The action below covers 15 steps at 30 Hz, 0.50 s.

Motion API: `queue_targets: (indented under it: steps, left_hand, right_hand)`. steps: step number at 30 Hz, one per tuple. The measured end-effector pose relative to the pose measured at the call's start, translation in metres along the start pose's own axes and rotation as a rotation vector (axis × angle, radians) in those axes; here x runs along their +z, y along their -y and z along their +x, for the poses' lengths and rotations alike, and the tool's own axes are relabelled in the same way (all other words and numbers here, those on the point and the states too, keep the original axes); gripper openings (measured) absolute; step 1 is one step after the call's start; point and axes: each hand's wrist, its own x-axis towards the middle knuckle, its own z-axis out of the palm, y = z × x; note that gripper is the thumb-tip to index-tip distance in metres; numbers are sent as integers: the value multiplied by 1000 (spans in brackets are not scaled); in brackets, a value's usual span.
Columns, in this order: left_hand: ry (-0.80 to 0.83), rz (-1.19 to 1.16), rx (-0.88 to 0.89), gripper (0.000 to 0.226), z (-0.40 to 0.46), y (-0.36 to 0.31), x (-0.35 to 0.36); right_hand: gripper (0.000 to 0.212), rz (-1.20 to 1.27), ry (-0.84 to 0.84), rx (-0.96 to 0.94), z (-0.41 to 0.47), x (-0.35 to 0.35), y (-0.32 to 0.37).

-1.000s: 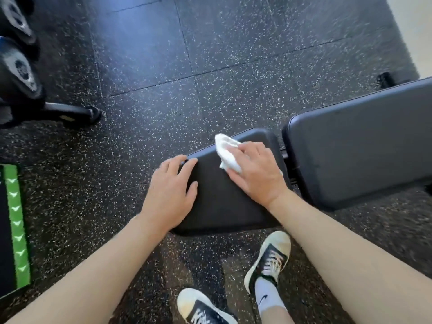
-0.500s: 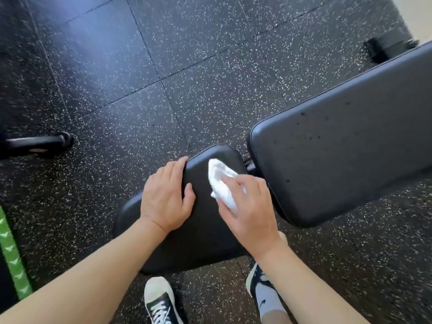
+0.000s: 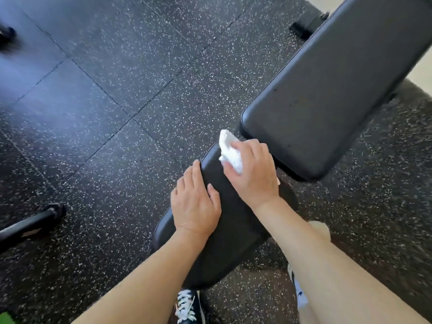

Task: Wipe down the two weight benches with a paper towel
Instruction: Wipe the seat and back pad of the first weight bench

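Black rubber floor tiles (image 3: 121,73), speckled white and split by straight seams, fill the upper left and lie bare and wide beyond the bench's left side. One weight bench is in view, in two black pads. The seat pad (image 3: 236,232) runs from bottom centre up toward the right; the longer back pad (image 3: 327,90) continues toward the top right corner, with a narrow gap between their facing ends.

Left hand (image 3: 196,204): laid flat on the seat pad's left edge, fingers straight and together, thumb on the top face. Right hand (image 3: 253,174): fingers curled over a crumpled white paper towel (image 3: 228,148), holding it against the seat pad's far end, just beside the gap. Part of the towel projects past the fingertips.

A black tube foot (image 3: 32,222) lies on the floor at left, well apart from the bench. A laced black shoe (image 3: 188,307) stands beneath the seat pad's near end. Pale flooring shows at the far right edge.
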Motion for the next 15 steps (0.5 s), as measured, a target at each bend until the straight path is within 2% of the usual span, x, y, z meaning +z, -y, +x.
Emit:
queue_targets:
  steps: [4, 9, 12, 15]
  left_hand:
    - [33, 50, 140, 72, -3, 5, 1]
    - [81, 165, 295, 70, 1, 10, -4]
    - [125, 259, 493, 69, 8, -4, -9]
    - [174, 322, 729, 63, 9, -37, -1]
  right_hand:
    - [41, -51, -18, 99, -13, -4, 9]
    - [33, -77, -130, 154, -116, -18, -7]
    - [28, -6, -166, 199, -163, -21, -10]
    - [31, 43, -154, 268, -168, -24, -12]
